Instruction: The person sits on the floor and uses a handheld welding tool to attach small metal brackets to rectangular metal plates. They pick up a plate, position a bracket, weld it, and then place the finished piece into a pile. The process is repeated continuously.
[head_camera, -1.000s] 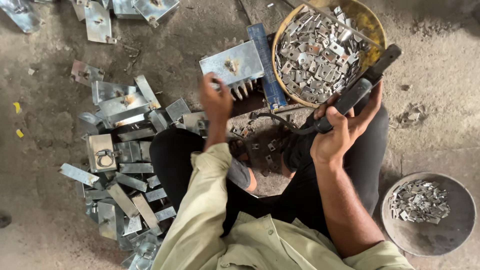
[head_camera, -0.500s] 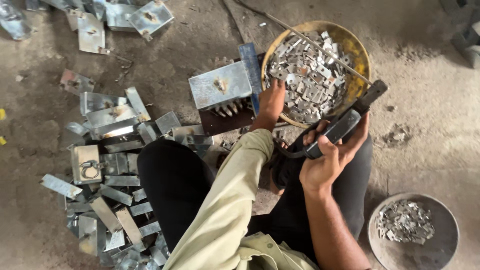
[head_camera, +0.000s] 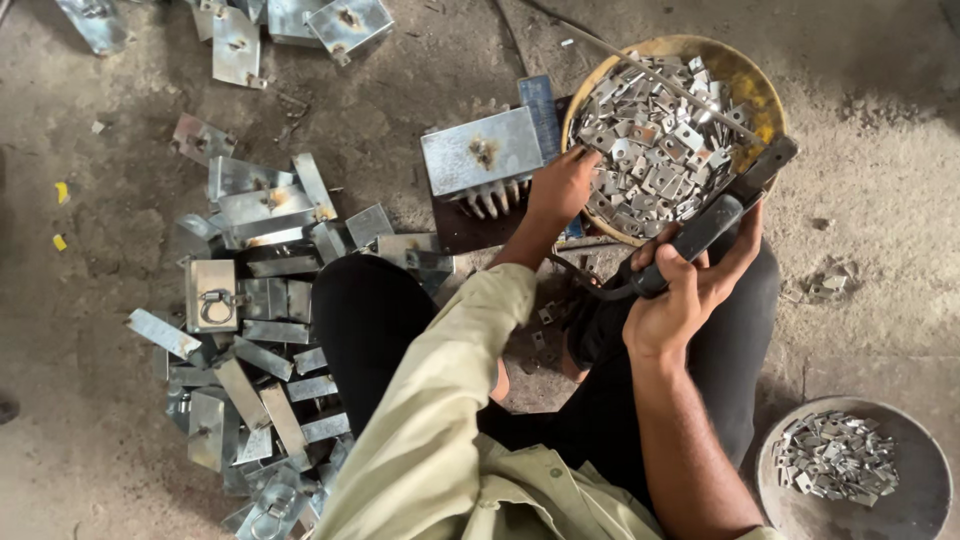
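My left hand (head_camera: 562, 185) reaches into a yellow round basin (head_camera: 745, 85) full of several small square metal plates (head_camera: 655, 140), its fingers closed among the plates at the basin's left edge; whether it holds one I cannot tell. My right hand (head_camera: 682, 290) grips the black handle of a hammer-like tool (head_camera: 715, 215), whose dark head rests against the basin's right rim. A grey metal box piece (head_camera: 482, 150) stands on a dark block just left of my left hand.
A pile of folded metal sheets and latch parts (head_camera: 240, 320) lies on the dirt floor at the left. More metal pieces (head_camera: 300, 25) lie at the top. A grey bowl (head_camera: 915, 500) with small plates sits bottom right. My black-trousered legs are folded beneath me.
My left hand has moved from the grey metal box piece rightward into the basin of small plates. The right hand keeps its grip on the tool.
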